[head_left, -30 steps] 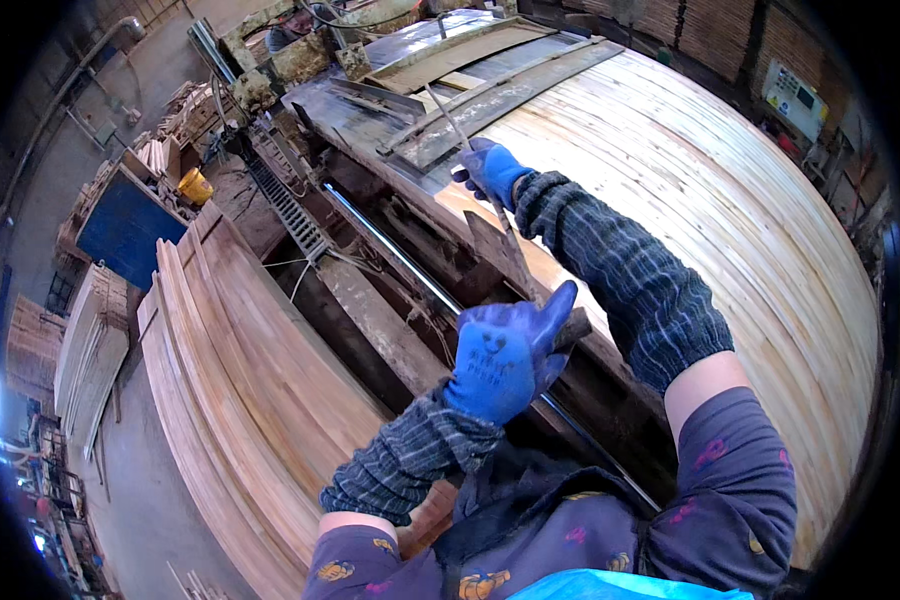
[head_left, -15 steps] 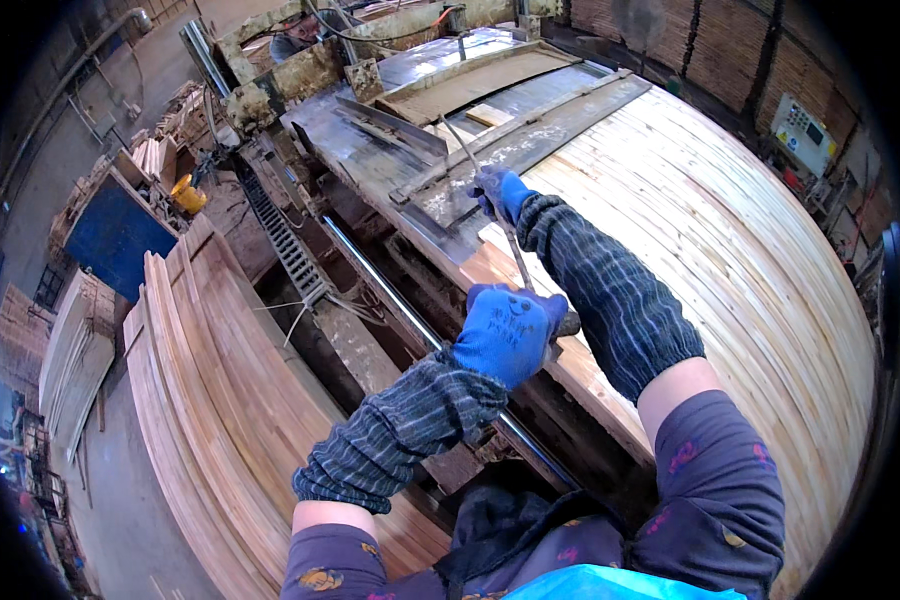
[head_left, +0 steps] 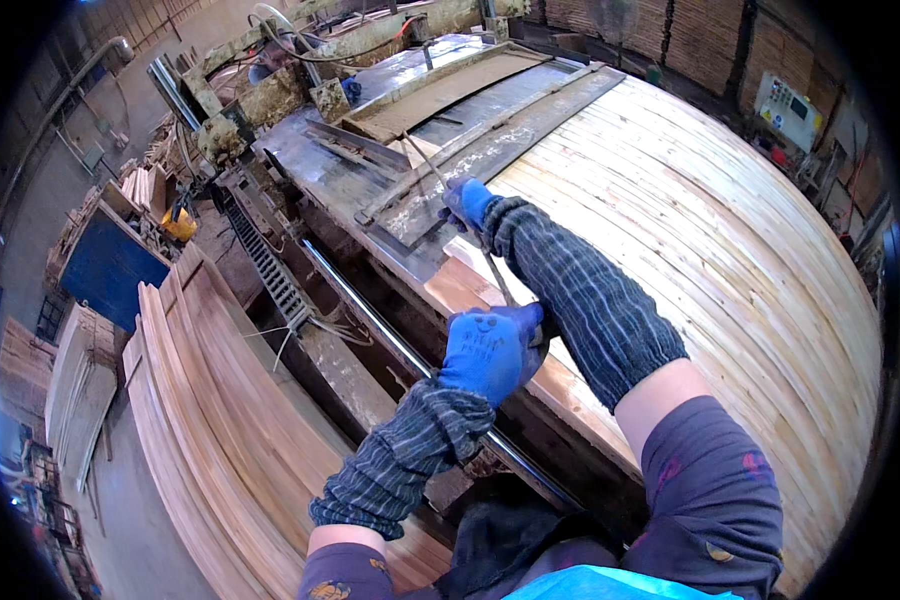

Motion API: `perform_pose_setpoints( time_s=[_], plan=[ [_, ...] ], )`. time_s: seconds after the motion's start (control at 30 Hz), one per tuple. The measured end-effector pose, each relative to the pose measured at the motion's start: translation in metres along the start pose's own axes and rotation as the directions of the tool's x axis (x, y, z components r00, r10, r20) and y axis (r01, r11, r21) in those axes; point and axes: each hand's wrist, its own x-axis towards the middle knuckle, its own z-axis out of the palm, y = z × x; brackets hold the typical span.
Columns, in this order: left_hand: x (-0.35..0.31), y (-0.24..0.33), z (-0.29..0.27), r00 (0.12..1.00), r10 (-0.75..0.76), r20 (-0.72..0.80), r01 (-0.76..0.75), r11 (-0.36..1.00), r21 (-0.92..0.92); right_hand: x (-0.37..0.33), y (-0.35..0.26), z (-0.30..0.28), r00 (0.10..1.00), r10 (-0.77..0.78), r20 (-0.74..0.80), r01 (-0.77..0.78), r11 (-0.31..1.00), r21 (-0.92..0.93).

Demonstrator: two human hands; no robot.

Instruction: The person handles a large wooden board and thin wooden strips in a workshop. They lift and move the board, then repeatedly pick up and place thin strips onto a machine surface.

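You've got a thin metal rod (head_left: 475,235) in both gloved hands; left hand (head_left: 490,345) is fisted round its near end, right hand (head_left: 467,203) pinches it further up, over the steel machine bed (head_left: 370,180) beside the stacked veneer sheets (head_left: 690,230); rod looks stiff, light, prob. slick on the gloves; keep hands spread wide for leverage, grip near the ends; thin veneer edge (head_left: 460,285) below looks brittle, so don't lean on it.
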Motion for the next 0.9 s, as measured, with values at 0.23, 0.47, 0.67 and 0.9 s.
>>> perform_pose_setpoints(
  time_s=[0.23, 0.47, 0.67, 0.9],
  plan=[
    [-0.018, 0.015, 0.035, 0.998, -0.023, -0.058, 0.013, 0.984, -0.177, -0.008, 0.023, -0.006, 0.99, -0.136, -0.028, 0.089, 0.776, -0.625],
    [-0.016, 0.084, 0.057, 0.996, -0.056, -0.065, 0.018, 0.875, -0.483, -0.085, 0.002, -0.049, 1.0, -0.004, -0.009, -0.003, 0.752, -0.659],
    [-0.026, 0.14, 0.05, 1.0, -0.016, 0.004, 0.015, 0.786, -0.619, -0.152, -0.008, -0.08, 0.998, 0.063, -0.007, -0.057, 0.841, -0.539],
    [-0.033, 0.129, 0.051, 0.997, 0.076, -0.024, -0.078, 0.874, -0.479, -0.154, 0.001, -0.069, 0.972, 0.235, -0.03, -0.237, 0.958, -0.163]
  ],
)
